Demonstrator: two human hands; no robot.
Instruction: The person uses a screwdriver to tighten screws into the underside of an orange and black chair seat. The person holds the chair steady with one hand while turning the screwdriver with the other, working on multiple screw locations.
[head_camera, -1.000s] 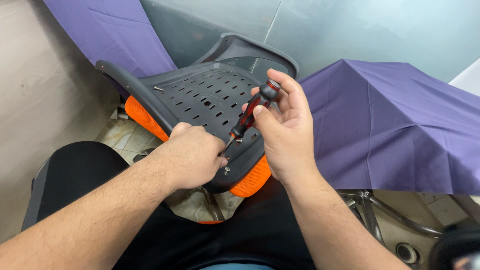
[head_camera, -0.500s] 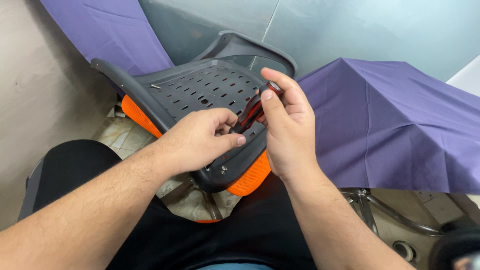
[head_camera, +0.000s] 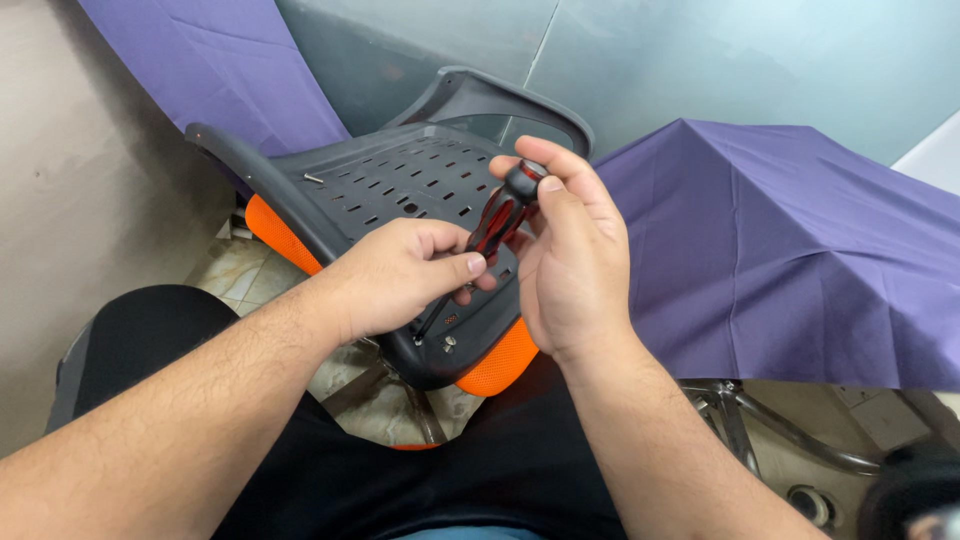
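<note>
A dark grey perforated plastic chair seat (head_camera: 400, 185) with orange cushion edging (head_camera: 500, 362) lies tilted in front of me, underside up. My right hand (head_camera: 575, 255) grips the red and black handle of a screwdriver (head_camera: 505, 212), thumb on its cap. My left hand (head_camera: 405, 275) pinches the screwdriver's lower shaft against the seat's near rim. The tip is hidden under my left fingers. A small screw (head_camera: 449, 342) sits in the rim just below.
A purple cloth (head_camera: 790, 240) covers something at right, and more purple cloth (head_camera: 230, 65) hangs at the back left. A chrome chair base (head_camera: 770, 430) stands low on the right. My lap in black trousers (head_camera: 400, 480) is below.
My left hand has slid up from the seat's rim onto the screwdriver shaft. The right hand has stayed on the handle and shifted slightly.
</note>
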